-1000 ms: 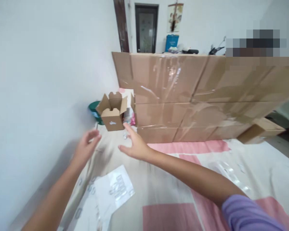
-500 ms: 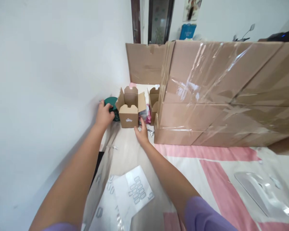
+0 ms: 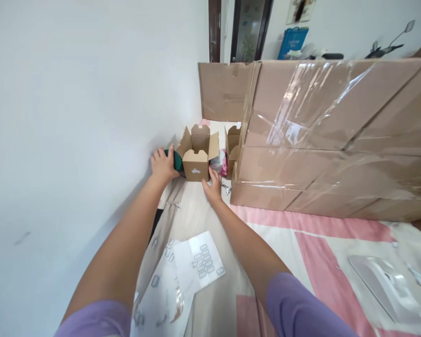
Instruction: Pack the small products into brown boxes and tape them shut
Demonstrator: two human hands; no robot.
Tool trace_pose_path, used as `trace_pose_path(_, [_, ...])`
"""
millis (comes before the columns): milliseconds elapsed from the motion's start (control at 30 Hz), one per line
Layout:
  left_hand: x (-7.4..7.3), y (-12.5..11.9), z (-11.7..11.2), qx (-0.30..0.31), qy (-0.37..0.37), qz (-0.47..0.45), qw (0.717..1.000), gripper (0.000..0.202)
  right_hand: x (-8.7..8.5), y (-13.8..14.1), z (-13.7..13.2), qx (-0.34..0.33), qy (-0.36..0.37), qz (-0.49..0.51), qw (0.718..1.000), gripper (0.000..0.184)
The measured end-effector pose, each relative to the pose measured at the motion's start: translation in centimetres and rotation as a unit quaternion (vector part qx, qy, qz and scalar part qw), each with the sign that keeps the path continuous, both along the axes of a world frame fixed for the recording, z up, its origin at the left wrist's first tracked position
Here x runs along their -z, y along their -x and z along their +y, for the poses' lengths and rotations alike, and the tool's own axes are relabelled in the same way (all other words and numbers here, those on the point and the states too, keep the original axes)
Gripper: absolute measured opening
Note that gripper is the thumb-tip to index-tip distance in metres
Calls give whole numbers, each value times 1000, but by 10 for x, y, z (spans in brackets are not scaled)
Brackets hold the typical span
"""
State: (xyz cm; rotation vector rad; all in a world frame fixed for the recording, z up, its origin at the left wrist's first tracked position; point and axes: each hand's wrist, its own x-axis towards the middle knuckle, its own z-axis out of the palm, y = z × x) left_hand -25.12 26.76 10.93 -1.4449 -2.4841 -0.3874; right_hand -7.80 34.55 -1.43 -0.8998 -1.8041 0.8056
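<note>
An open-topped, squarish brown cardboard box (image 3: 195,172) is set upright between the hands, its matte flaps flared. Its lower right corner is met by the right hand (image 3: 213,186); whether it is gripped cannot be told. A smooth, rounded dark-green object (image 3: 177,161) is partly covered by the left hand (image 3: 163,164), its hold likewise unclear.

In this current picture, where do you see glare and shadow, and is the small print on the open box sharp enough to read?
Head view: whitish glare streaks on the clear tape over the cardboard stack; head view: a soft shadow on the white wall beside the left arm; head view: the white print on the small open box is too small and soft to read.
</note>
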Motion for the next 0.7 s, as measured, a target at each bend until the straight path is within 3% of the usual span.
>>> trace_pose_path(167, [-5,-12,-17,-4,-22,-11,1000,106,-19,-4,-16,-4,51,-7,999,67])
trace_pose_path(300, [-22,-25,-62,-1,-66,12,998,100,-51,-13,-45,-42,23,35,998,64])
trace_pose_path(400, [-36,-40,-119,-25,-112,27,993,100,-75,-28,-81,-92,-38,86,991,61])
trace_pose_path(500, [-44,-63,-190,-39,-184,23,982,102,-91,-58,-131,-170,-67,106,977,61])
trace_pose_path(600, [-41,-91,-260,-30,-249,3,968,101,-99,-107,-185,-273,-94,99,952,67])
trace_pose_path(700, [-30,-121,-304,19,-246,-19,969,98,-104,-173,-232,-321,-177,95,926,75])
